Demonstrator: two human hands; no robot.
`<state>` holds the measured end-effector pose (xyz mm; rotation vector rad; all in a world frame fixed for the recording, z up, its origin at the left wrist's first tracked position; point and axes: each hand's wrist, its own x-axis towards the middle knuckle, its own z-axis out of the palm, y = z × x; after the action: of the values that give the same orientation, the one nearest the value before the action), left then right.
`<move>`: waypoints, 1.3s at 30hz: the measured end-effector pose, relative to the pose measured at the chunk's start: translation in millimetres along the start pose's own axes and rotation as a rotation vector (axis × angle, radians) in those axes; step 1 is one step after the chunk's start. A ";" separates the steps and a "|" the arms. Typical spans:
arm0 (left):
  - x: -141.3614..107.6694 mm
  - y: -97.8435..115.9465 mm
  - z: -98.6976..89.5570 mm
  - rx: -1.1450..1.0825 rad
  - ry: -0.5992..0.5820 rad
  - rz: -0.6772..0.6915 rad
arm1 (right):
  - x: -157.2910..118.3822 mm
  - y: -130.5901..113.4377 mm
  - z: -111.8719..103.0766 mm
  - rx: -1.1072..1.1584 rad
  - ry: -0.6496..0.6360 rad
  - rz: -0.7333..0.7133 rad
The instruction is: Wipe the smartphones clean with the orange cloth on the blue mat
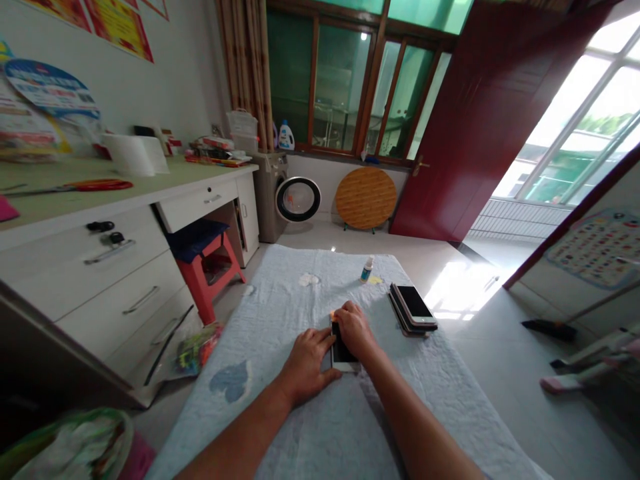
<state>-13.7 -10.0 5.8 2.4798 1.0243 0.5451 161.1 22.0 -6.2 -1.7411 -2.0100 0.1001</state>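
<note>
A white-framed smartphone (345, 359) with a dark screen lies face up on the light blue quilted cloth. My left hand (309, 360) holds it from the left, fingers along its edge and thumb near the lower corner. Across the phone's upper part lies my right hand (354, 327), fingers bent and pressed together. A small orange thing (333, 317) peeks out at those fingertips; its kind is too hidden to tell. To the right is a stack of phones, a white one (416, 304) on top. A small white-and-blue bottle (367, 269) stands upright beyond my hands.
The cloth-covered surface (270, 300) has a desk (165, 193) with drawers on its left. A red stool (210, 260) stands under the desk. Farther off are a washing machine (270, 193) with its door open and a round wooden tabletop (366, 198). A bin (120, 440) sits at lower left.
</note>
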 end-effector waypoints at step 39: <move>1.6 -4.8 12.0 0.031 0.034 -0.017 | -72.6 -22.2 -58.9 0.175 -0.297 -0.163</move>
<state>-9.5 -8.3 -6.5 2.4942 1.0743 0.5723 169.9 -65.8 31.9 -1.5182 -2.2673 0.4917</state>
